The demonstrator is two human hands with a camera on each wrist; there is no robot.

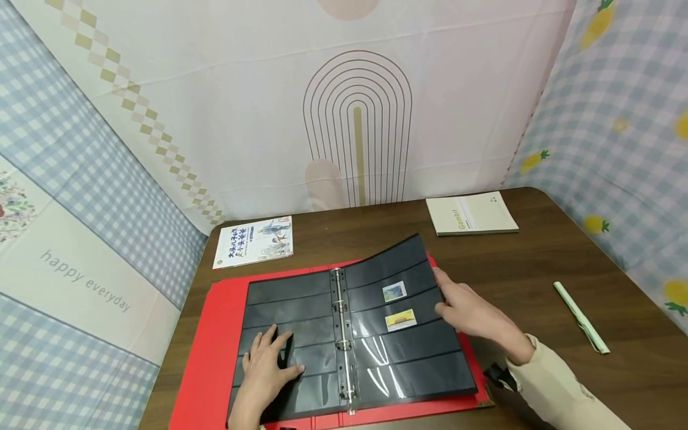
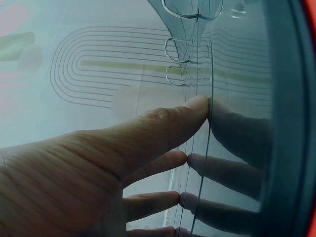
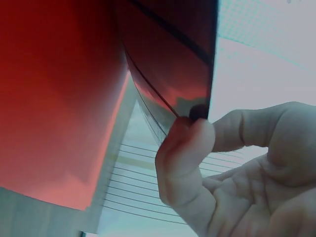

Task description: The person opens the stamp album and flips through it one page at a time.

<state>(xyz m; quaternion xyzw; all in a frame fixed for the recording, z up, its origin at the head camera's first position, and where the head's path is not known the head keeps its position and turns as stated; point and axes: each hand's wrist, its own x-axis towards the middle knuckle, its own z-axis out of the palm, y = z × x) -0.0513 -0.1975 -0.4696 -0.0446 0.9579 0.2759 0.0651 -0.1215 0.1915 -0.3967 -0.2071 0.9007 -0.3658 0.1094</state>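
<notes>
An open red ring binder (image 1: 209,334) with black pocket pages lies at the table's front. My left hand (image 1: 263,364) rests on the left-hand page (image 1: 301,292), fingers spread; in the left wrist view the thumb (image 2: 163,121) and fingertips touch its glossy surface. At the outer edge of the right-hand page (image 1: 419,352), my right hand (image 1: 467,307) pinches the sheet between thumb and fingers, and its upper corner is lifted off the cover. The right wrist view shows the pinched page edge (image 3: 173,74). Two stamps, one bluish (image 1: 395,291) and one yellow (image 1: 401,320), sit in that page's pockets.
A white illustrated booklet (image 1: 254,241) lies at the back left of the table. The cream book (image 1: 472,214) marked "Gambit" is at the back right. To the right lies a pale green pen (image 1: 580,316). Patterned cloth (image 1: 242,119) hangs behind and at both sides.
</notes>
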